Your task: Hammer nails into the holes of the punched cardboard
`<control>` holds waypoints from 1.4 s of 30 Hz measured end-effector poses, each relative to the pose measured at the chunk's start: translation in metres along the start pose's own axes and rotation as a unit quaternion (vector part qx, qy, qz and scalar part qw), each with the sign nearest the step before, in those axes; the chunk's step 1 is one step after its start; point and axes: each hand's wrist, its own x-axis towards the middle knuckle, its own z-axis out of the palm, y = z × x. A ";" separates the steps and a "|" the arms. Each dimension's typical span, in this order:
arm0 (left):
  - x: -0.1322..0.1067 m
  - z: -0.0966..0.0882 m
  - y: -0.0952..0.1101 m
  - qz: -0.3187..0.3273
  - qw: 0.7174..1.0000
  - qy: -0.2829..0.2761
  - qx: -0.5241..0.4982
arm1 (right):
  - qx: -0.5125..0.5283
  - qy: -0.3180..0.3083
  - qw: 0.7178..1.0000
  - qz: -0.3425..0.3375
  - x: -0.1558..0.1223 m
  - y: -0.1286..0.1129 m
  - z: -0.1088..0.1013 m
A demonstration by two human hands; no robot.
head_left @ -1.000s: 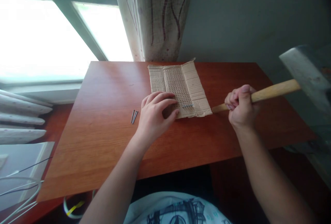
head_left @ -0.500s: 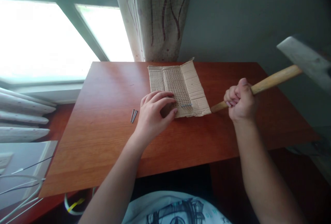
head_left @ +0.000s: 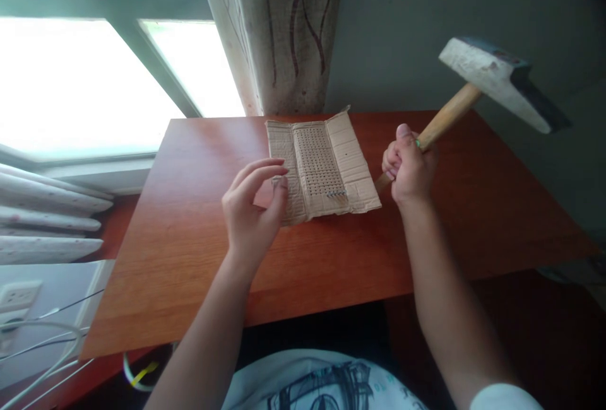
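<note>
My right hand (head_left: 411,164) is closed around the wooden handle of a hammer (head_left: 492,76), whose head is raised up to the right over the table. My left hand (head_left: 253,202) hovers by the left side of a creased cardboard sheet (head_left: 357,167), fingers curved and thumb near the index fingertip; I see nothing held between them. In the middle of the sheet lies a panel with rows of small holes (head_left: 319,158). A short row of nails (head_left: 336,194) stands at its near right end.
The sheet rests on a reddish-brown wooden table (head_left: 303,271). Behind it hang a patterned curtain (head_left: 293,31) and a grey wall (head_left: 402,31). A window (head_left: 85,82) is at left, with cables (head_left: 57,359) and a wall socket (head_left: 19,296) below.
My left hand has moved left off the perforated panel, and the loose nails on the table beside it are out of sight now. The hammer has shifted left with my right hand.
</note>
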 end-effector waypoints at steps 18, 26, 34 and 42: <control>-0.008 -0.064 -0.064 -0.238 0.892 -0.222 0.315 | 0.090 0.015 0.995 -0.030 -0.004 0.004 -0.004; -0.001 -0.058 -0.058 -0.226 0.847 -0.270 0.399 | 0.070 0.028 0.997 -0.017 -0.009 -0.001 0.000; -0.002 -0.054 -0.052 -0.187 0.828 -0.281 0.448 | 0.095 0.036 0.995 -0.020 -0.009 -0.001 -0.002; -0.009 -0.059 -0.075 -0.134 0.938 -0.115 0.299 | 0.112 0.036 0.993 -0.023 -0.007 0.001 -0.001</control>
